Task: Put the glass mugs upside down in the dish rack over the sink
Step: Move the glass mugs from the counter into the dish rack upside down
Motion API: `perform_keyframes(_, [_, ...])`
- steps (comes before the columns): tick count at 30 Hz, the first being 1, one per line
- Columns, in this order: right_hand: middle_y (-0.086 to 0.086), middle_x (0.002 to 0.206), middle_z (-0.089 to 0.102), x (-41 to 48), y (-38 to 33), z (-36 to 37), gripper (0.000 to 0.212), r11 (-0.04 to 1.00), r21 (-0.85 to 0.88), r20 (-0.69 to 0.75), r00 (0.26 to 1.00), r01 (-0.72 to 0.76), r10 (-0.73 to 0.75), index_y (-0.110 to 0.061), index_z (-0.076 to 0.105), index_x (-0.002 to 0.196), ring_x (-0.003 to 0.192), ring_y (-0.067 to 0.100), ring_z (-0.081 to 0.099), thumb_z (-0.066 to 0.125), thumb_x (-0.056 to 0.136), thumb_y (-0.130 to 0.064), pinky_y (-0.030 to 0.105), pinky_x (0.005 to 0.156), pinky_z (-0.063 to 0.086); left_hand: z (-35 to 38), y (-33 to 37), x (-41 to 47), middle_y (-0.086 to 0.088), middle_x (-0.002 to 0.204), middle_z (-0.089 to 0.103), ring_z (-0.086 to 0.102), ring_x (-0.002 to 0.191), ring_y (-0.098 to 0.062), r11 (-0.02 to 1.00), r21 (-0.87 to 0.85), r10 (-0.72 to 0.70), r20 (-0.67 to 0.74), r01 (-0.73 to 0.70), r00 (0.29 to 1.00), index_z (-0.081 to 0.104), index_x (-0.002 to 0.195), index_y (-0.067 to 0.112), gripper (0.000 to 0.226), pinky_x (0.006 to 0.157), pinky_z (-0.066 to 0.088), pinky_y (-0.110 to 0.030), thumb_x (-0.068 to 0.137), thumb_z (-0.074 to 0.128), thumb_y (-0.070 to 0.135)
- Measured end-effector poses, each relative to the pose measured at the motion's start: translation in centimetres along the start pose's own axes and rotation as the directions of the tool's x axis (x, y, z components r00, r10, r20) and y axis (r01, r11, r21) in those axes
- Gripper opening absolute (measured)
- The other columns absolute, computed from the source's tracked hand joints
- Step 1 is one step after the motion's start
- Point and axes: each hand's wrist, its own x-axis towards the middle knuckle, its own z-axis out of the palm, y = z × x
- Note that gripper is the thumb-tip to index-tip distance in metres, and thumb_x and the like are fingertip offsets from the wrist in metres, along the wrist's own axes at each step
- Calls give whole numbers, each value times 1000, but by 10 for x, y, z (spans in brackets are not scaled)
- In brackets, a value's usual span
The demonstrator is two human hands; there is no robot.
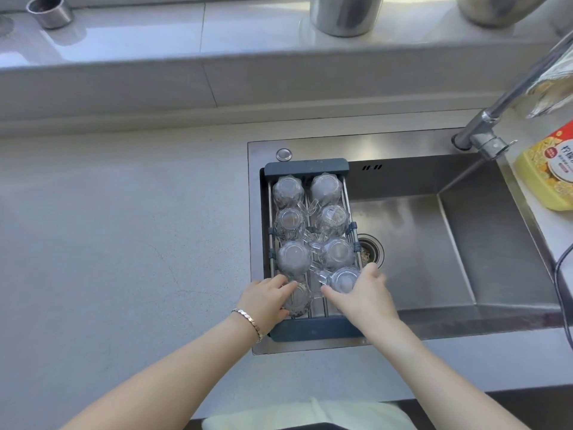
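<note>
A dark-framed dish rack (307,167) spans the left end of the steel sink (465,243). Several glass mugs stand upside down in it in two columns, such as the far left mug (288,191) and the far right mug (325,189). My left hand (266,301) grips a glass mug (299,301) at the rack's near left corner. My right hand (361,294) holds another glass mug (342,280) at the near right, bottom up, its handle pointing left. Whether these two rest fully on the rack wires is unclear.
A grey countertop (124,243) lies left of the sink. The tap (493,131) reaches over the sink's far right, next to a yellow detergent bottle (548,172). Metal containers (345,13) stand on the sill behind. The drain (370,252) sits beside the rack.
</note>
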Motion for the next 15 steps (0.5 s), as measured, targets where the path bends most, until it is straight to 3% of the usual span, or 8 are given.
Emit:
perform_keyframes(4, [19, 123, 46, -2, 5, -3, 77, 993, 112, -54, 998, -23, 29, -3, 35, 115, 106, 39, 55, 72, 69, -53, 39, 85, 46, 1, 3, 0, -6, 140, 42, 52, 118, -27, 1000, -18, -19, 19, 19, 1000, 31, 141, 17, 56, 94, 46, -36, 91, 54, 24])
perform_keyframes(9, [17, 120, 45, -11, 4, 5, 77, 987, -149, -25, 998, 55, -59, -6, 33, 112, 101, 38, 60, 75, 66, -52, 38, 80, 49, -1, 4, 1, -8, 140, 41, 54, 115, -28, 1000, 1, -19, 30, 19, 999, 32, 141, 16, 55, 92, 47, -37, 91, 54, 22])
perform_keyframes(15, [16, 121, 43, -6, -1, 9, 77, 962, -227, -39, 985, 154, -167, -6, 34, 115, 100, 35, 61, 71, 69, -55, 35, 77, 49, -1, 4, 0, -8, 139, 41, 54, 114, -27, 1000, 14, -14, 23, 14, 1000, 31, 141, 16, 55, 91, 48, -36, 92, 54, 23])
